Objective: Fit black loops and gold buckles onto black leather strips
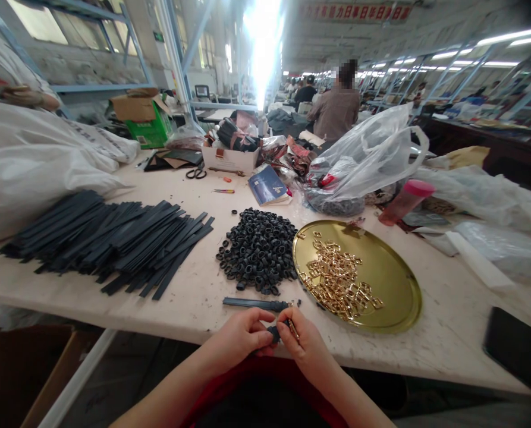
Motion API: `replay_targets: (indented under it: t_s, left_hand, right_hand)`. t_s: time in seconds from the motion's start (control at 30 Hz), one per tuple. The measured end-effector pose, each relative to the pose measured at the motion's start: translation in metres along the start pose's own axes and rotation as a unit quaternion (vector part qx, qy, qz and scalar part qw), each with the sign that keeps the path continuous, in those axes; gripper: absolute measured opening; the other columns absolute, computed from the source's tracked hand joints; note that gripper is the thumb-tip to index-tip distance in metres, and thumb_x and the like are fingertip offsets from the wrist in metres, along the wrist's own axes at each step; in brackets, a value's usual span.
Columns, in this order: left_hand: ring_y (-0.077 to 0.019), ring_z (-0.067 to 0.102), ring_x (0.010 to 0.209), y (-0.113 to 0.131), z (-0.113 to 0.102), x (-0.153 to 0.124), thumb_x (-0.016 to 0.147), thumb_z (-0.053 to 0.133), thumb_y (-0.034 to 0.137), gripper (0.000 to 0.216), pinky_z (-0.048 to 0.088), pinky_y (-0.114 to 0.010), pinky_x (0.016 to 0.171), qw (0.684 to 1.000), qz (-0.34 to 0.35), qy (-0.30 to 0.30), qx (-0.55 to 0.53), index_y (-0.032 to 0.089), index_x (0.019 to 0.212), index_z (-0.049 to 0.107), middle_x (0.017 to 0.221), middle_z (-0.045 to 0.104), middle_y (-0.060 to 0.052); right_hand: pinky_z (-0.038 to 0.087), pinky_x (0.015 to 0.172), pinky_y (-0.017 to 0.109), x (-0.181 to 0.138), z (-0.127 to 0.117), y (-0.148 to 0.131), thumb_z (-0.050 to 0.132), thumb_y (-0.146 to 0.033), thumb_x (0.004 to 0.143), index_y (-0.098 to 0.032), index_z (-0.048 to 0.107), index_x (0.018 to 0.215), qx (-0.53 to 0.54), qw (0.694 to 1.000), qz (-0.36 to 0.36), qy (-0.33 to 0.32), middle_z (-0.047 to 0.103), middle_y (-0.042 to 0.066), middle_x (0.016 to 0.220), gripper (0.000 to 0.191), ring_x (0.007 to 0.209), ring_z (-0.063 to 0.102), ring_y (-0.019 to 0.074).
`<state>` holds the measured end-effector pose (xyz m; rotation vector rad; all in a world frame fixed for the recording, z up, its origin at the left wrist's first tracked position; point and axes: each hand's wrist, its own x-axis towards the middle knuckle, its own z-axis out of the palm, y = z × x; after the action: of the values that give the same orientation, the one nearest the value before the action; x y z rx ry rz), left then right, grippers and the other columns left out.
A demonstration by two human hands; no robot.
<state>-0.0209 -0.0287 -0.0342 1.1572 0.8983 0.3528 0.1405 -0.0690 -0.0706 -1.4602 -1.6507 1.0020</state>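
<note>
At the table edge, left hand (241,336) and right hand (307,345) pinching a strap piece (274,331), loops (258,249), gold tray (399,297) beyond

Red characters run along the banner (357,12) up at the ceiling, too small and blurred to read.

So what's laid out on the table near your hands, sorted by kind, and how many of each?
Piles of flat dark straps: 1
Heaps of small black loops: 1
Round gold trays holding gold buckles: 1
Single straps lying apart: 1
Dark phones: 1
Total: 5
</note>
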Motion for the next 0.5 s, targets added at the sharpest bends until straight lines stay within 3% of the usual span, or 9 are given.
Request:
replay_targets:
  t_s: [0.17,0.3,0.4,0.5]
  left_hand:
    - [-0.0114,0.057,0.056,0.001,0.003,-0.004,0.071,0.053,0.021,0.034,0.040,-0.020,0.055,1.000,0.000,-0.001,0.027,0.013,0.104,0.054,0.061,0.062,0.001]
    - [-0.0132,0.059,0.058,-0.003,0.006,-0.003,0.070,0.053,0.022,0.036,0.040,-0.020,0.054,0.998,-0.008,-0.004,0.055,0.014,0.105,0.054,0.063,0.062,0.001]
    - [-0.0137,0.059,0.061,-0.007,0.006,-0.001,0.073,0.049,0.025,0.032,0.041,-0.021,0.056,0.994,0.005,-0.014,0.106,0.015,0.103,0.054,0.067,0.063,0.000]
    - [-0.0142,0.056,0.058,-0.006,0.001,0.005,0.080,0.040,0.031,0.026,0.039,-0.022,0.055,0.963,0.028,-0.005,0.266,0.014,0.083,0.060,0.064,0.062,-0.001]
  right_hand:
    - [0.035,0.057,0.025,-0.005,-0.007,-0.007,0.038,-0.030,0.086,-0.020,0.047,0.084,-0.053,0.998,-0.012,-0.043,0.054,0.000,0.068,0.014,0.061,0.050,0.0136]
    - [0.038,0.059,0.025,-0.010,-0.004,-0.007,0.036,-0.033,0.087,-0.020,0.048,0.081,-0.003,0.999,-0.022,-0.048,0.054,0.000,0.070,0.019,0.064,0.051,0.0138]
    - [0.041,0.061,0.025,-0.014,0.005,-0.002,0.029,-0.037,0.089,-0.020,0.048,0.087,0.067,0.998,-0.001,0.000,0.056,0.001,0.074,0.025,0.068,0.053,0.0143]
    - [0.042,0.060,0.025,-0.012,0.014,0.007,0.026,-0.038,0.090,-0.019,0.046,0.099,0.055,0.996,0.022,0.060,0.058,0.003,0.078,0.029,0.068,0.055,0.0150]
